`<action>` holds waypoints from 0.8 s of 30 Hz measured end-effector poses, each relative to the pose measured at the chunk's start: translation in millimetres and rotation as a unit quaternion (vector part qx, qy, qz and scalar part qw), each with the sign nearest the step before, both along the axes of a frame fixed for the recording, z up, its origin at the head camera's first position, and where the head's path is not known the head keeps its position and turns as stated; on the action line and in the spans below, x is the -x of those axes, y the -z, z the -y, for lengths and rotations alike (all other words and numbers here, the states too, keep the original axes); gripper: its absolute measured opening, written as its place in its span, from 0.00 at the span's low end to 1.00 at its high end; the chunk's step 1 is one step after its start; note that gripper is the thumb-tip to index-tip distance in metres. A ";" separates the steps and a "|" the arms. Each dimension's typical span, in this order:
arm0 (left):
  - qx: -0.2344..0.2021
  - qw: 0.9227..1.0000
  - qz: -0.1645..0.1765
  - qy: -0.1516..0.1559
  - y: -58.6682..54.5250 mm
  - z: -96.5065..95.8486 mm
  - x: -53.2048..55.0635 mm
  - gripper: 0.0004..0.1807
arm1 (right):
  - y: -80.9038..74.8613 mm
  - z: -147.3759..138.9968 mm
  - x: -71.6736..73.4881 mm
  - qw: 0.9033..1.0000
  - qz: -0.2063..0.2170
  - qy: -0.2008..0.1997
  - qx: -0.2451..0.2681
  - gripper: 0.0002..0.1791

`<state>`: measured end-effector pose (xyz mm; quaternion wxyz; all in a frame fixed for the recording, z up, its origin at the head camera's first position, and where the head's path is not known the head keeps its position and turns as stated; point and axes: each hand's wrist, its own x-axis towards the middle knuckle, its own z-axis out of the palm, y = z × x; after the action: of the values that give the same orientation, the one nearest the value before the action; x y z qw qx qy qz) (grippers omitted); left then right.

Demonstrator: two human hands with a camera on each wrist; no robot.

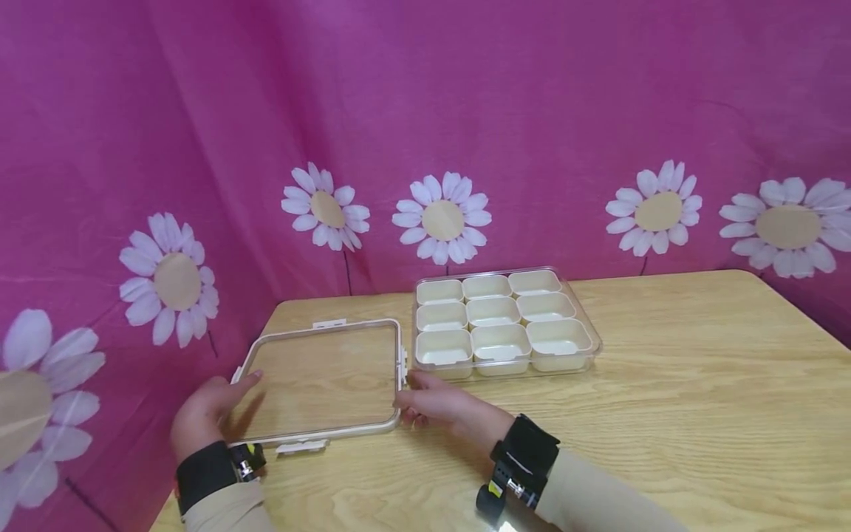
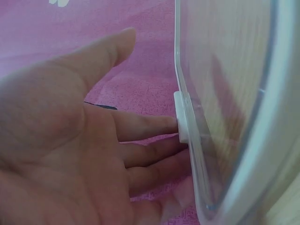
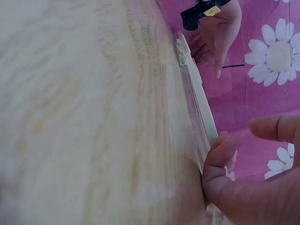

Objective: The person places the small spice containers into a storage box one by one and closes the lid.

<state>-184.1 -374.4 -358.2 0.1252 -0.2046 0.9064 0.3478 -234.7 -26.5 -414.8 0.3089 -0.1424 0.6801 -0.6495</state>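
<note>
A clear rectangular lid (image 1: 324, 425) with a white rim and side clips lies on the left part of the table. My left hand (image 1: 207, 414) is at its left edge. In the left wrist view its straight fingers (image 2: 147, 127) touch a white clip (image 2: 182, 117), with the thumb held apart. My right hand (image 1: 442, 403) is at the lid's right edge. One bent finger (image 3: 220, 152) touches the rim in the right wrist view, and the thumb (image 3: 274, 127) stands off it. Right of the lid sits a clear tray (image 1: 592, 343) holding several cream cups (image 1: 561, 347).
The wooden table (image 1: 665, 414) extends to the right of the tray. A pink curtain (image 1: 532, 96) with white flowers hangs behind the table and along its left side.
</note>
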 end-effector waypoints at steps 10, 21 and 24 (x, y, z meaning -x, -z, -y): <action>-0.009 1.000 -0.001 -0.024 1.7 3.9 -4.9 0.52 | -6.2 2.6 -11.0 1.000 -0.013 0.000 -0.019 0.41; -0.013 0.999 0.002 -0.040 -5.0 0.1 -2.0 0.52 | -13.8 2.0 -16.9 0.999 -0.027 0.036 -0.023 0.33; -0.016 0.999 0.002 -0.045 -4.4 1.2 -1.8 0.52 | -14.6 3.6 -18.7 0.999 -0.029 0.041 -0.016 0.33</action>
<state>-182.3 -375.7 -353.8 0.1147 -0.2437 0.8904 0.3670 -216.0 -30.1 -400.2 0.2644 -0.1286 0.7045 -0.6460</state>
